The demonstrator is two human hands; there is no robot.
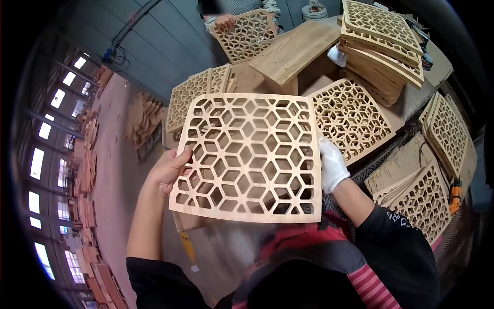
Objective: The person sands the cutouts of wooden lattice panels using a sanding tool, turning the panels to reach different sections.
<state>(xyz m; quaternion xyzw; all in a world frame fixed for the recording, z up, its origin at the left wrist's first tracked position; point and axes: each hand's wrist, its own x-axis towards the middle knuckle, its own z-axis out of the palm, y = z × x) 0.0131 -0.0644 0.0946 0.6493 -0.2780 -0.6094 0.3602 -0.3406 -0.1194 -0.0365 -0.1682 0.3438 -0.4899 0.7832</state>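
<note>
A pale wooden lattice panel (245, 154), cut through with a star-and-diamond pattern, is held up in front of my body. My left hand (175, 167) is bare and grips its left edge, the thumb on the front face and fingers showing through the holes. On the opposite edge is my right hand (333, 164) in a white glove, closed on the panel with its fingertips hidden behind. Just behind the right side of the panel lies another lattice panel (352, 118), or a stack of them, on the work table.
Across the table, a person's hand (225, 21) holds a similar panel (248, 37). A plain wooden board (296, 51) stands between us. Stacked panels (383, 31) rise at the back right. An orange power tool (456, 195) sits at the right. More panels (190, 98) lean at the left.
</note>
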